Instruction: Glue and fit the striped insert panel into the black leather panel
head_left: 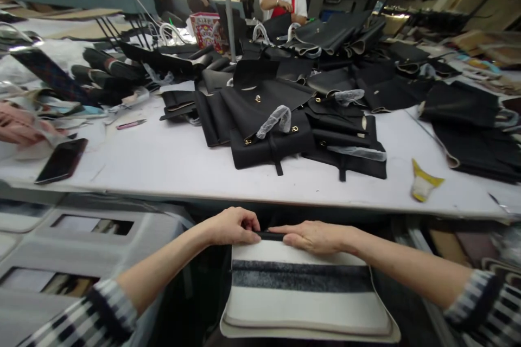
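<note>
A white panel [309,303] with a dark grey stripe across it lies on my lap below the table edge. Along its far edge runs a thin black strip [271,236]. My left hand [234,226] is closed, pinching the left end of that strip. My right hand [315,237] lies with fingers pressed flat on the strip's right part and the panel's edge. Both forearms come in from the bottom corners in striped sleeves.
The white worktable [195,168] carries piles of black leather bags [272,135] with gold clasps. A phone [62,160] lies at the left, a yellow-white scrap [422,183] at the right. Another person's hand [18,129] shows far left. People work at the back.
</note>
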`<move>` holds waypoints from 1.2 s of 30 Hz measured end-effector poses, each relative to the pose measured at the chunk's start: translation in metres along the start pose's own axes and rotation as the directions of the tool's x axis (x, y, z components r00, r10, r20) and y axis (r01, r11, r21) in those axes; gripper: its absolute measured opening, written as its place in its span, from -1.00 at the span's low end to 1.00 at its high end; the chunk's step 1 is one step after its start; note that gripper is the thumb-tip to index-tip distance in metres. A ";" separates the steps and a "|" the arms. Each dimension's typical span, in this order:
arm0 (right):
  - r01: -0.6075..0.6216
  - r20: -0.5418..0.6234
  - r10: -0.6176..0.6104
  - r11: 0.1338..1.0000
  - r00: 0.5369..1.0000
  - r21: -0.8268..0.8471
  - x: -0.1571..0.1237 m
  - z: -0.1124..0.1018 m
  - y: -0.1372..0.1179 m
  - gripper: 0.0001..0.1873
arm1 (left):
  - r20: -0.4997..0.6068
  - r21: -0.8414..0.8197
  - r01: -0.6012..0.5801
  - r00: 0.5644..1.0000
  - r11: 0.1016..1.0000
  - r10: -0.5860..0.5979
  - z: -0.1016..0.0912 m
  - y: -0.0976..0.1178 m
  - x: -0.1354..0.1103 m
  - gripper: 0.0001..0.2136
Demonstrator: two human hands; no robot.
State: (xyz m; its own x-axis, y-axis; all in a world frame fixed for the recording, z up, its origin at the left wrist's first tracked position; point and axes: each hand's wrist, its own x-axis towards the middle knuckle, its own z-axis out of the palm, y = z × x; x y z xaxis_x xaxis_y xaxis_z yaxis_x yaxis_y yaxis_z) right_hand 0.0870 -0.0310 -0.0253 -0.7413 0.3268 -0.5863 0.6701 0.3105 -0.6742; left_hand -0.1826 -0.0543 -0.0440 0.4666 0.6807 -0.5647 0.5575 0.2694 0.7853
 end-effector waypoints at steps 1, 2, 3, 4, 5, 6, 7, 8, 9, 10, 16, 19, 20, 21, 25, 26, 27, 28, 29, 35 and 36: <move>-0.003 0.010 0.003 1.000 1.000 0.019 -0.007 -0.002 0.007 -0.43 | 0.044 -0.008 0.025 0.999 1.000 -0.025 -0.002 0.002 0.004 -0.72; -0.015 0.022 0.014 0.999 1.000 0.036 -0.015 -0.004 0.015 -0.44 | 0.086 -0.021 0.054 0.995 0.998 -0.052 -0.004 0.003 0.007 -0.70; -0.033 0.037 0.031 0.998 0.999 0.054 -0.023 -0.006 0.024 -0.44 | 0.124 -0.037 0.084 0.989 0.996 -0.079 -0.005 0.003 0.010 -0.68; -0.051 0.051 0.048 0.996 0.998 0.073 -0.031 -0.009 0.033 -0.44 | 0.157 -0.050 0.113 0.982 0.992 -0.104 -0.007 0.002 0.013 -0.65; -0.063 0.064 0.057 0.994 0.996 0.092 -0.040 -0.011 0.042 -0.44 | 0.184 -0.058 0.138 0.975 0.989 -0.125 -0.008 0.000 0.016 -0.63; -0.071 0.074 0.063 0.991 0.995 0.114 -0.048 -0.013 0.051 -0.43 | 0.206 -0.061 0.160 0.968 0.985 -0.144 -0.010 -0.002 0.019 -0.62; -0.078 0.081 0.068 0.988 0.994 0.136 -0.055 -0.015 0.060 -0.43 | 0.223 -0.062 0.179 0.961 0.982 -0.161 -0.012 -0.005 0.021 -0.60; -0.085 0.086 0.072 0.983 0.994 0.160 -0.061 -0.017 0.068 -0.43 | 0.239 -0.067 0.198 0.955 0.978 -0.177 -0.013 -0.007 0.023 -0.59; -0.090 0.089 0.075 0.979 0.993 0.183 -0.066 -0.019 0.075 -0.43 | 0.252 -0.075 0.216 0.949 0.973 -0.191 -0.014 -0.009 0.025 -0.58; -0.094 0.090 0.077 0.975 0.993 0.203 -0.069 -0.020 0.081 -0.44 | 0.264 -0.086 0.230 0.944 0.969 -0.201 -0.015 -0.010 0.027 -0.57; -0.138 0.070 0.126 0.971 0.990 0.194 -0.065 -0.027 0.092 -0.49 | 0.228 -0.049 0.149 0.964 0.988 -0.134 -0.014 -0.009 0.037 -0.57; -0.136 0.061 0.129 0.982 0.990 0.134 -0.057 -0.027 0.089 -0.47 | 0.190 0.023 0.122 0.974 0.992 -0.124 -0.010 -0.009 0.040 -0.55; -0.137 0.057 0.132 0.985 0.990 0.109 -0.053 -0.027 0.086 -0.47 | 0.187 0.042 0.117 0.975 0.992 -0.123 -0.009 -0.009 0.042 -0.54; -0.138 0.051 0.134 0.987 0.990 0.087 -0.050 -0.026 0.083 -0.47 | 0.184 0.058 0.112 0.975 0.992 -0.121 -0.008 -0.009 0.043 -0.54; -0.137 -0.001 0.137 0.989 0.991 0.053 -0.037 -0.018 0.063 -0.45 | 0.111 0.177 0.061 0.990 0.982 -0.081 0.000 -0.004 0.046 -0.54; -0.138 -0.021 0.139 0.989 0.990 0.051 -0.036 -0.015 0.059 -0.44 | 0.058 0.234 0.041 0.997 0.971 -0.055 0.003 0.000 0.045 -0.56; -0.135 -0.050 0.138 0.989 0.989 0.055 -0.037 -0.011 0.057 -0.43 | -0.014 0.301 0.014 1.000 0.954 -0.011 0.008 0.006 0.042 -0.58; -0.124 -0.104 0.130 0.990 0.986 0.070 -0.040 -0.006 0.057 -0.44 | -0.091 0.373 -0.023 0.994 0.928 0.061 0.016 0.012 0.038 -0.63; -0.101 -0.195 0.120 0.989 0.973 0.103 -0.045 0.001 0.060 -0.45 | -0.157 0.443 -0.075 0.975 0.894 0.159 0.025 0.020 0.032 -0.68; 0.113 -0.721 0.618 0.729 0.314 0.675 -0.093 0.104 0.096 -0.20 | -0.001 0.480 -0.493 0.827 0.725 0.563 0.120 0.063 -0.012 -0.85; 0.117 -0.677 0.679 0.676 0.285 0.727 -0.097 0.126 0.097 -0.13 | 0.053 0.464 -0.533 0.814 0.708 0.578 0.138 0.068 -0.016 -0.85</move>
State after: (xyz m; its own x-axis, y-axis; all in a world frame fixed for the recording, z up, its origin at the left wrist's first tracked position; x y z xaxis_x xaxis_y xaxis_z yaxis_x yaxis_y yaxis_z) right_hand 0.2193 -0.1451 -0.0909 0.2697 0.9081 -0.3202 0.3384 -0.4007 -0.8514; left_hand -0.0573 -0.1402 -0.0164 0.7388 0.6737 -0.0193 0.4645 -0.4882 0.7389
